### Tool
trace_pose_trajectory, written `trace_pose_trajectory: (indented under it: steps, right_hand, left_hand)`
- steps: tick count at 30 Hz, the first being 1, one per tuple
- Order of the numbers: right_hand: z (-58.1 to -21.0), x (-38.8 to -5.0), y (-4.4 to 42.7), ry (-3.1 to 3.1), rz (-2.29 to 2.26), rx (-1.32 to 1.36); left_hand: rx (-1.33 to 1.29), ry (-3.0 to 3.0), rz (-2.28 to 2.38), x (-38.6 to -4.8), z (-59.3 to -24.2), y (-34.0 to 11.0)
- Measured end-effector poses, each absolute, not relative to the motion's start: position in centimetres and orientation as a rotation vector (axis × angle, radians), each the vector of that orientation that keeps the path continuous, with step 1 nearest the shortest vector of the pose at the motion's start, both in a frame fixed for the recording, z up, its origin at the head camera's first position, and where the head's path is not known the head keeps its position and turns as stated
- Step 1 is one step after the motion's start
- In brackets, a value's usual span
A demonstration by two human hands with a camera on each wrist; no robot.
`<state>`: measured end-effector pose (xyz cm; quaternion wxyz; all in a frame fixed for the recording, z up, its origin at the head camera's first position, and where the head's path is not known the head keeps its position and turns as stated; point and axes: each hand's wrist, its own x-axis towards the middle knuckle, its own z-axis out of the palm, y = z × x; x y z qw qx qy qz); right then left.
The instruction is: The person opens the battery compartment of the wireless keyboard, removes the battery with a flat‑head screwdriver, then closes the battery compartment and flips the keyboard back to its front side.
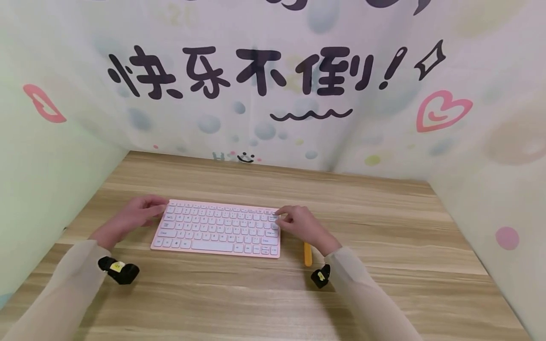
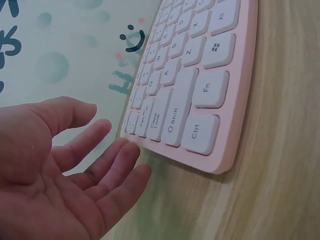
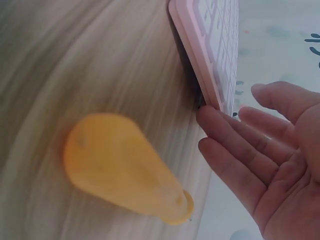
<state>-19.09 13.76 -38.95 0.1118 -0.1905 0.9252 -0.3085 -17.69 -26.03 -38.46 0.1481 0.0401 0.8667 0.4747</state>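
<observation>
A pink keyboard with white keys (image 1: pixel 215 228) lies on the wooden table. At its left edge, the left hand (image 1: pixel 141 213) has its fingertips by the upper corner; in the left wrist view this hand (image 2: pixel 80 165) is relaxed, fingertips at the keyboard's edge (image 2: pixel 220 162). The right hand (image 1: pixel 304 225) is at the keyboard's upper right corner. In the right wrist view, loosely bent fingers of that hand (image 3: pixel 265 150) touch the corner of the keyboard (image 3: pixel 197 55), whose side shows a dark gap beneath. Whether either hand bears any weight, I cannot tell.
An orange object (image 1: pixel 308 254) lies on the table right of the keyboard, below the right forearm; the right wrist view shows it (image 3: pixel 120 165) rounded and tapering. Printed cloth walls (image 1: pixel 256 137) stand behind and beside the wooden table (image 1: pixel 239 303).
</observation>
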Motion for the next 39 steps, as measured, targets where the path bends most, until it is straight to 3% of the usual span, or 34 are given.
trace_pose_trajectory:
  steps: [39]
  right_hand:
    - [-40.7,-18.4,12.3,2.670,-1.170,-0.280]
  left_hand:
    - [-0.010,2.432,1.444,-18.4,-40.2,-24.8]
